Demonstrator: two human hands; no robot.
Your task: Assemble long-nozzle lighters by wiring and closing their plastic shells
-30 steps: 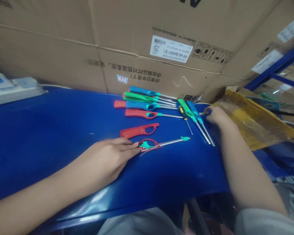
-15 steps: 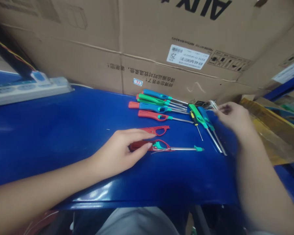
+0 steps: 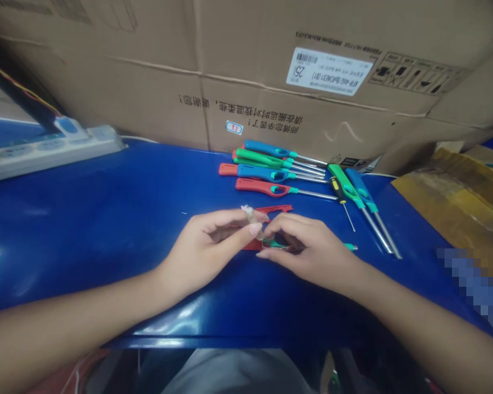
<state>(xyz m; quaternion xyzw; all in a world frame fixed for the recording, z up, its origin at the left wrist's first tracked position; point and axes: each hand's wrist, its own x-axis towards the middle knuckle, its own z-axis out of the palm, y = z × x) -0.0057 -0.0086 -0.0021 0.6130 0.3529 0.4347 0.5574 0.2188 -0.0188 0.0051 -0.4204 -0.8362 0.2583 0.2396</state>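
Both hands meet at the middle of the blue table over an opened red lighter half with a teal trigger and a metal tube ending in a teal tip. My left hand pinches a small pale part above the shell. My right hand has its fingers curled down on the shell. A separate red shell half lies just behind the hands.
Several finished long lighters in blue, green and red lie in a row by the cardboard boxes. Two more lighters and a small screwdriver lie to the right. A power strip sits far left, yellow packaging at right.
My right hand came back from the far right with a small part and joined my left hand over the open lighter. The view shifted slightly left.
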